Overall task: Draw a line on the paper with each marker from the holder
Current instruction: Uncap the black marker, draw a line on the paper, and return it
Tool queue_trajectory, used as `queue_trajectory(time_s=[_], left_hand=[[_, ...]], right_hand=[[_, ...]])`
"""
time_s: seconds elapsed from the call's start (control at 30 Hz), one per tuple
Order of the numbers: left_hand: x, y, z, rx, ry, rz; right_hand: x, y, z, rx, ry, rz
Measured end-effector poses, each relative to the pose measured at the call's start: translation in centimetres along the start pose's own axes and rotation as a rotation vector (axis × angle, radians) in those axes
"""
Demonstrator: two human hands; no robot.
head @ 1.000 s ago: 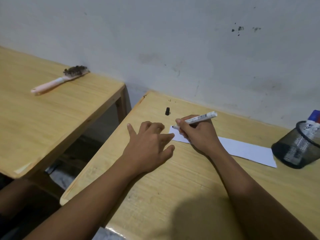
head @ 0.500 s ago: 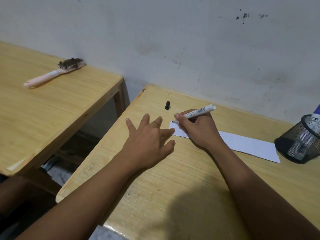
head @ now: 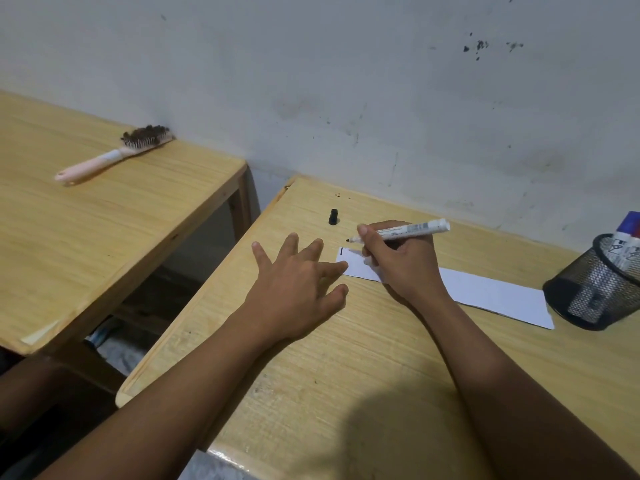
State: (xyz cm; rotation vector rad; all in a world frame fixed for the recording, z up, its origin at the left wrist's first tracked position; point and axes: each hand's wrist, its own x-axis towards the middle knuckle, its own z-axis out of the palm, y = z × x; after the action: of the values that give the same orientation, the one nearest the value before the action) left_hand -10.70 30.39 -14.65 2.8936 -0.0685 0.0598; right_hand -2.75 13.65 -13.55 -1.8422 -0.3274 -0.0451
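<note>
My right hand point(head: 403, 263) grips a white marker point(head: 412, 230) with its black tip lifted just above the left end of a white paper strip point(head: 491, 294). A short black line point(head: 341, 251) shows at the strip's left edge. My left hand point(head: 294, 284) lies flat with fingers spread on the wooden table point(head: 346, 375), its fingertips touching the paper's left end. The marker's black cap point(head: 333, 216) lies on the table beyond the hands. A black mesh holder point(head: 594, 294) at the right holds white markers point(head: 623, 244) with blue and red caps.
A second wooden table point(head: 104, 220) stands to the left across a gap, with a pink-handled hairbrush point(head: 114, 155) on it. A stained white wall runs along the back of both tables.
The marker tip has come up off the paper, and a short black line now shows at the strip's left end. My left hand stays flat beside it.
</note>
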Motion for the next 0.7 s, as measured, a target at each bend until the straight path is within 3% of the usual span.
queue_trajectory(time_s=[0.2,0.37,0.53,0.63,0.7], left_hand=[[0.5,0.0,-0.8,-0.088,0.062,-0.004],[5.1,0.3,-2.9,-0.246,0.377,-0.12],[9.7,-0.4,-2.8,-0.188,0.169,-0.297],[9.9,-0.5,-3.2,-0.147,0.158,-0.276],[9.5,0.2,-4.3,-0.29,0.19,-0.262]], right_hand=[[0.2,-1.6,-1.0,0.125,0.166,-0.032],[0.7,-2.7,-1.9,0.16,0.171,-0.001],[0.6,-3.3,-3.2,0.163,0.135,0.038],[0.2,-4.1,-4.7,0.163,0.113,0.021],[-0.2,-4.7,-5.8,0.199,0.12,0.019]])
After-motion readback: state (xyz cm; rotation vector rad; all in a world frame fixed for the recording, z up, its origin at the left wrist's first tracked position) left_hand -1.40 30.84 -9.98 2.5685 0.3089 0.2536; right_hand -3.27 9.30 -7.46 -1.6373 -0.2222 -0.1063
